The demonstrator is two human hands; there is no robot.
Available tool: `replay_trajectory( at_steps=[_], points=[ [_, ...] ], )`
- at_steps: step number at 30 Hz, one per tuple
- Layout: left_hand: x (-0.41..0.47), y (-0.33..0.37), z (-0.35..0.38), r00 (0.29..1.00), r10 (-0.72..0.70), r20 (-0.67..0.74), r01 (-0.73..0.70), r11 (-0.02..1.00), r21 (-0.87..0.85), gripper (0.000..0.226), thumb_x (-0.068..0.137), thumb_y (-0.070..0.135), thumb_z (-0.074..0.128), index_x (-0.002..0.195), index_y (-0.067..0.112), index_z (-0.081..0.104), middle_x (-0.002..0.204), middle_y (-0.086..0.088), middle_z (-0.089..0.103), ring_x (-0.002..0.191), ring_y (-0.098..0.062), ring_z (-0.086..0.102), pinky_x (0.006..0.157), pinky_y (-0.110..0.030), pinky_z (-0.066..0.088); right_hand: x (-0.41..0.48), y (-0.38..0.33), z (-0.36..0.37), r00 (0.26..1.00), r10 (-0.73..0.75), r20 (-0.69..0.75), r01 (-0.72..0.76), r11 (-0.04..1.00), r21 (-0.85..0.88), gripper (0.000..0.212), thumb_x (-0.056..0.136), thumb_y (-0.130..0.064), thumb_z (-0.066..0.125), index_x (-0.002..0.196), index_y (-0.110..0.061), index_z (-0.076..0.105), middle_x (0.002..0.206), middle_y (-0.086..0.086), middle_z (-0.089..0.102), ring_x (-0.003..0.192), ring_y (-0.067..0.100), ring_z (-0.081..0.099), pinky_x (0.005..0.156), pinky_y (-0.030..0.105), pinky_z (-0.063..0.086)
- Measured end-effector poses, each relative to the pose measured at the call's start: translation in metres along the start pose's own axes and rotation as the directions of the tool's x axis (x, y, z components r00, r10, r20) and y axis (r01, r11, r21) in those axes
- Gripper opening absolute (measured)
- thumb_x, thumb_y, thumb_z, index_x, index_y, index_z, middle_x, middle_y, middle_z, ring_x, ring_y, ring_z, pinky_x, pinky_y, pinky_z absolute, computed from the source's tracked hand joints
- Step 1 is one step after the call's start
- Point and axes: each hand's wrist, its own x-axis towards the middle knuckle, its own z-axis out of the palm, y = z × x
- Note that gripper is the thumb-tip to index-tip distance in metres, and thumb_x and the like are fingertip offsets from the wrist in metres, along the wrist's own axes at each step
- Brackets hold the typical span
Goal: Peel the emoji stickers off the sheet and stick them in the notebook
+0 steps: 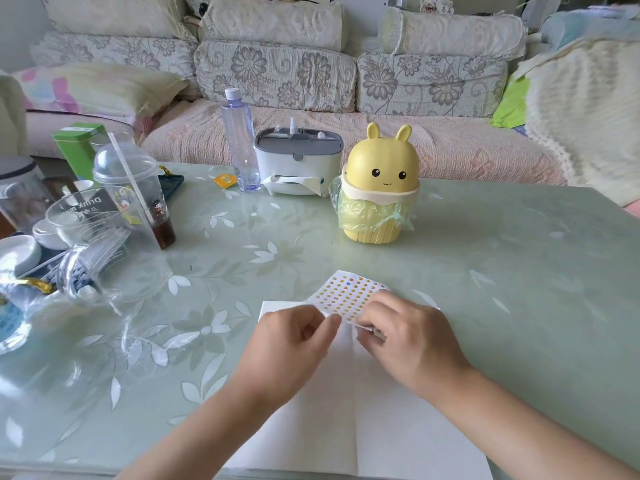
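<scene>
Standing far left of the fingers: a glass jug (90,220) with printed lettering, among bowls and clear containers on the worktop (502,271).
Domed plastic cup (135,188): just behind the jug, well left of the fingers, with a straw through its lid and dark drink at the bottom.
Green tin (78,147): behind the cup, at the worktop's far edge.
Water bottle (240,143): upright with its cap on, far beyond the fingers and to their left.
Tissue box (298,161): just right of the bottle, a tissue hanging from its front slot.
Left hand (291,344): fingers curled, thumb and forefinger pinching the near left edge of the sticker sheet (349,294).
Sticker sheet: held between both sets of fingers over the far end of the notebook (346,427), covered in rows of small yellow emoji stickers.
Notebook: open flat under the hands and forearms, blank white pages, centre fold running toward the person.
Bunny bin (379,188): yellow with a pale green liner, well beyond the fingers.
Right hand (412,341): fingers curled round the sheet's near right edge; the exact hold is blurred.
Sofa (277,81): floral cushions, behind the worktop.
</scene>
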Motion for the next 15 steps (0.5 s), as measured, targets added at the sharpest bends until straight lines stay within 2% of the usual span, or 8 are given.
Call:
replay_trajectory(
  at_steps=[2, 4, 9, 12, 15],
  points=[
    [-0.002, 0.009, -0.001, 0.956, -0.25, 0.151, 0.28, 0.932, -0.229, 0.032, 0.096, 0.039, 0.06, 0.078, 0.016, 0.073, 0.071, 0.008, 0.075, 0.053, -0.014, 0.06, 0.057, -0.028, 0.046, 0.004, -0.001, -0.003, 0.997, -0.047, -0.061, 0.046, 0.999, -0.017, 0.013, 0.08, -0.015, 0.063, 0.068, -0.019, 0.06, 0.072, -0.005, 0.056, 0.056, 0.017, 0.051, 0.044, 0.03, 0.038],
    [-0.002, 0.012, -0.001, 0.905, -0.364, 0.218, 0.424, 0.807, -0.412, 0.024, 0.097, 0.033, 0.063, 0.09, 0.013, 0.075, 0.083, 0.005, 0.078, 0.057, -0.015, 0.064, 0.057, -0.025, 0.043, 0.006, -0.002, -0.003, 0.992, -0.097, -0.086, 0.095, 0.995, -0.034, 0.016, 0.085, -0.014, 0.058, 0.069, -0.017, 0.06, 0.074, -0.002, 0.057, 0.056, 0.02, 0.053, 0.045, 0.031, 0.04],
    [0.003, 0.009, -0.001, 0.858, -0.423, 0.292, 0.511, 0.644, -0.569, 0.017, 0.096, 0.021, 0.064, 0.099, 0.007, 0.073, 0.091, -0.002, 0.079, 0.066, -0.017, 0.066, 0.058, -0.028, 0.039, 0.007, -0.004, -0.001, 0.987, -0.147, -0.06, 0.145, 0.989, -0.043, 0.013, 0.084, -0.011, 0.062, 0.072, -0.017, 0.061, 0.078, 0.0, 0.059, 0.057, 0.023, 0.054, 0.045, 0.036, 0.043],
    [0.005, 0.008, -0.003, 0.854, -0.413, 0.315, 0.519, 0.637, -0.57, 0.017, 0.095, 0.023, 0.066, 0.097, 0.008, 0.074, 0.092, -0.004, 0.079, 0.065, -0.018, 0.065, 0.057, -0.028, 0.038, 0.01, -0.004, -0.003, 0.987, -0.156, -0.032, 0.155, 0.987, -0.032, 0.012, 0.082, -0.01, 0.063, 0.073, -0.016, 0.062, 0.078, 0.0, 0.06, 0.057, 0.023, 0.053, 0.044, 0.035, 0.042],
    [0.005, 0.006, -0.003, 0.874, -0.383, 0.298, 0.485, 0.678, -0.552, 0.017, 0.097, 0.024, 0.065, 0.094, 0.009, 0.074, 0.093, -0.002, 0.078, 0.068, -0.015, 0.066, 0.056, -0.026, 0.04, 0.014, -0.007, -0.008, 0.99, -0.142, -0.001, 0.142, 0.99, 0.012, 0.013, 0.078, -0.013, 0.071, 0.071, -0.019, 0.062, 0.077, -0.004, 0.059, 0.056, 0.019, 0.053, 0.044, 0.031, 0.04]
  ],
)
